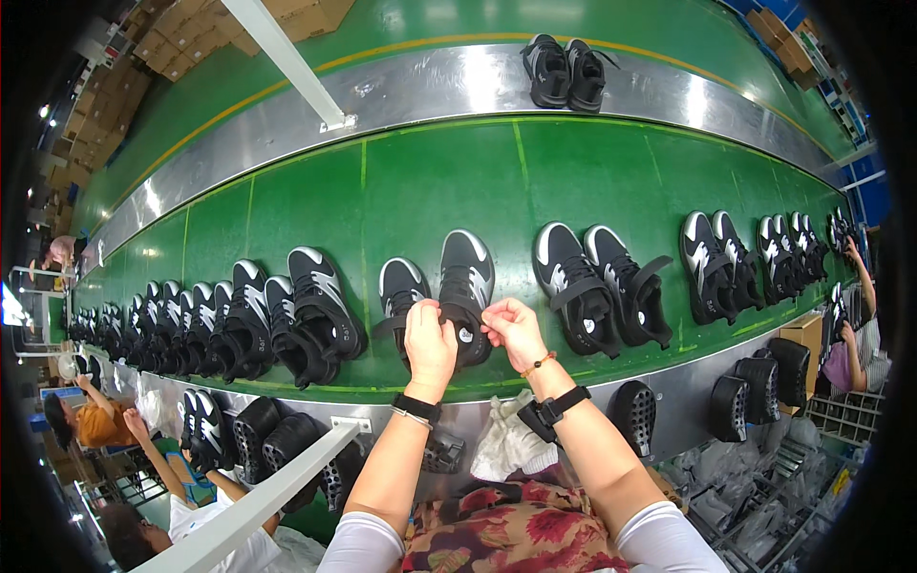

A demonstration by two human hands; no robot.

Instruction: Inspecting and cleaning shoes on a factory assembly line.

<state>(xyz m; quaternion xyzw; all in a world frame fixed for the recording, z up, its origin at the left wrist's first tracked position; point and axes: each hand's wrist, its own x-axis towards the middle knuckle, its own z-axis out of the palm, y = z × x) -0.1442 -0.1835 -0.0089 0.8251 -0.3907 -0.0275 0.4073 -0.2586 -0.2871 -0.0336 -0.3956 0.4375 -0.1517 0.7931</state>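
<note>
A black sneaker (pixel 467 267) with a silver-white toe and white side stripes stands on the green conveyor belt, toe pointing away from me. My left hand (pixel 430 344) is closed on the left side of its opening. At the opening's right edge, my right hand (pixel 514 332) pinches near the end of the strap; the fingertips partly hide what they grip. Between both hands a round white label (pixel 465 335) shows inside the shoe. Its mate, another sneaker (pixel 403 285), stands just left, partly covered by my left hand.
More sneaker pairs line the belt (pixel 430 172) left and right (pixel 611 277). One pair (pixel 564 74) rests on the far metal ledge. Along the near ledge lie black shoe forms (pixel 731 406) and white gloves (pixel 516 439). A white post (pixel 267 492) rises at left. Co-workers sit both sides.
</note>
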